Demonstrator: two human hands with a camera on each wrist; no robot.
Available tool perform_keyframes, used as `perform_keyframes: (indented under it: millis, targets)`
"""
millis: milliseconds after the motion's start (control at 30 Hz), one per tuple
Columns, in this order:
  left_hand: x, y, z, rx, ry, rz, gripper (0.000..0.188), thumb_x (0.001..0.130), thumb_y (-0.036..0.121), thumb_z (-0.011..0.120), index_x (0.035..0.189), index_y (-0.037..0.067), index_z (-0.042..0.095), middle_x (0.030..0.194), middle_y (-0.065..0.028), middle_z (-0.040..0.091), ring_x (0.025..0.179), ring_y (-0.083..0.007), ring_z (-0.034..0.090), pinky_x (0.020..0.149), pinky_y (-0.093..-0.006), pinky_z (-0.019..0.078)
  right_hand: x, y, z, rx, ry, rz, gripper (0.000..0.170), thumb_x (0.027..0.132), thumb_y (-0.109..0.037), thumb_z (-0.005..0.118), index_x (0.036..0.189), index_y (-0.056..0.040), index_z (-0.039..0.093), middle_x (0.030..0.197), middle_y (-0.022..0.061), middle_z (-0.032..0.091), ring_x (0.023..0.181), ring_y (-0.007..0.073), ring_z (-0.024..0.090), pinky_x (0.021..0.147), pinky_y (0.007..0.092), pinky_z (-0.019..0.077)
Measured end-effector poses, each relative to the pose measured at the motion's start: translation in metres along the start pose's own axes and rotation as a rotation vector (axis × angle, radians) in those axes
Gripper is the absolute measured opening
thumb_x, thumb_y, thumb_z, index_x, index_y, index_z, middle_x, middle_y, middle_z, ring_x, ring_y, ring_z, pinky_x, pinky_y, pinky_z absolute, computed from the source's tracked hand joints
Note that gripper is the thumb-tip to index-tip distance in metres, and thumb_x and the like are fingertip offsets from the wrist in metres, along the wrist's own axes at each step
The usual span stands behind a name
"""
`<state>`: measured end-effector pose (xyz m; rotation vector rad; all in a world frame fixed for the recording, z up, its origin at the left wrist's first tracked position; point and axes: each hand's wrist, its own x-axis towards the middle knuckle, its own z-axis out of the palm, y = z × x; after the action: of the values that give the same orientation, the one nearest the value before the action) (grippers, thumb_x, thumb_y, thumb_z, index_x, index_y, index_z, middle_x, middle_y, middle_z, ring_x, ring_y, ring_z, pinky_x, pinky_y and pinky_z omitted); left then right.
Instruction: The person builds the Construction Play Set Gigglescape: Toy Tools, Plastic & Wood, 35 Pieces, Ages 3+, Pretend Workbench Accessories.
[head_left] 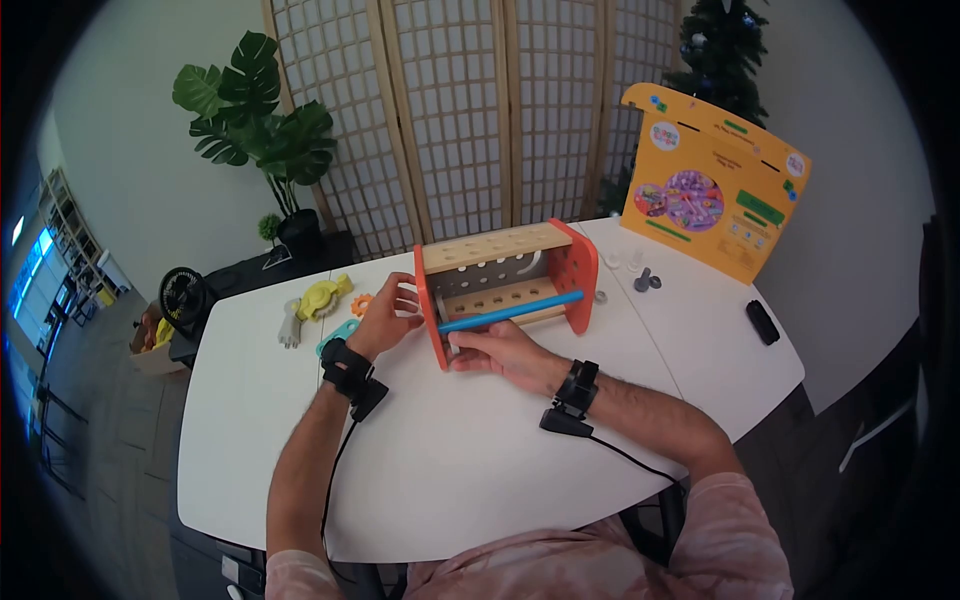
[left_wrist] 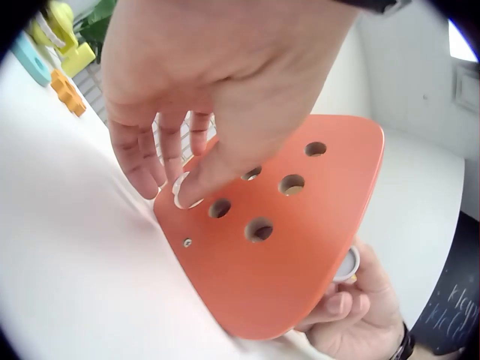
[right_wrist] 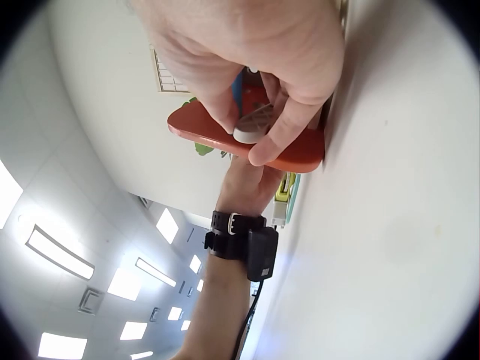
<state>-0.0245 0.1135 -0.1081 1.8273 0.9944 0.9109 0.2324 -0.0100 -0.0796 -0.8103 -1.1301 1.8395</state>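
Note:
On the white table stands a toy toolbox (head_left: 500,240) with perforated wooden boards, red end panels (left_wrist: 300,240) and a blue rod (head_left: 512,312) across its near side. My left hand (head_left: 388,322) is outside the left panel, thumb and fingertips pinching a white round piece (left_wrist: 178,190) at the panel's lower part. My right hand (head_left: 512,355) reaches the panel's inner side, below the rod. Between its thumb and fingers it grips a grey round piece (right_wrist: 253,124), which shows a pale ring-shaped end in the left wrist view. The right fingers partly cover it.
Left of the toolbox lie a yellow toy (head_left: 322,297), a grey piece (head_left: 290,325), an orange gear (head_left: 362,299) and a teal piece (head_left: 335,340). Grey bolts (head_left: 643,281) lie right of it, near a black case (head_left: 762,322). A yellow box (head_left: 735,215) stands behind.

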Motion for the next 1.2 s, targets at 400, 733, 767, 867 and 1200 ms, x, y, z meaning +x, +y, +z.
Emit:
perform_keyframes:
  millis: [400,733,767,867,1200]
  targets:
    - [-0.004,0.013,-0.008,0.209,-0.089,-0.085,0.028,0.11,0.017,0.064,0.128,-0.001,0.075,0.11,-0.0099,0.081,0.092,-0.0177,0.077,0.08,-0.0335,0.064,-0.001,0.0,0.001,-0.003,0.015,0.025,0.027,0.107,-0.021,0.074,0.13,-0.0065,0.068,0.121,0.0051,0.072,0.107,0.0157,0.074,0.097,0.0327,0.0646]
    - [-0.007,0.025,-0.003,0.483,0.04,0.169,0.021,0.102,0.015,0.074,0.115,0.0,0.082,0.096,-0.0183,0.083,0.084,-0.0282,0.081,0.08,-0.0378,0.0628,0.001,0.0,0.001,0.01,0.014,0.015,0.027,0.108,-0.019,0.073,0.131,-0.0065,0.067,0.123,0.0053,0.07,0.109,0.016,0.074,0.099,0.0332,0.065]
    - [-0.008,0.026,-0.003,0.483,0.04,0.169,0.021,0.102,0.015,0.074,0.115,0.0,0.082,0.096,-0.0183,0.083,0.084,-0.0282,0.081,0.08,-0.0378,0.0628,0.0,-0.001,0.002,0.01,0.012,0.015,0.028,0.108,-0.019,0.073,0.131,-0.0065,0.067,0.124,0.0053,0.07,0.109,0.016,0.075,0.099,0.0331,0.0651]
    - [-0.008,0.028,-0.001,0.524,0.045,0.136,0.021,0.101,0.016,0.075,0.114,0.001,0.083,0.099,-0.0198,0.082,0.088,-0.0327,0.081,0.082,-0.0401,0.063,-0.001,-0.002,0.003,0.01,0.019,0.013,0.027,0.108,-0.019,0.073,0.131,-0.0063,0.067,0.123,0.0051,0.071,0.108,0.016,0.075,0.098,0.0332,0.0656]
    - [-0.011,0.033,-0.001,0.535,0.049,0.141,0.021,0.101,0.017,0.076,0.115,0.002,0.082,0.1,-0.0197,0.082,0.09,-0.0324,0.081,0.083,-0.0411,0.0627,-0.002,-0.004,0.005,0.008,0.014,0.001,0.025,0.108,-0.018,0.072,0.13,-0.0065,0.067,0.12,0.0046,0.071,0.106,0.0151,0.075,0.098,0.0333,0.0659]
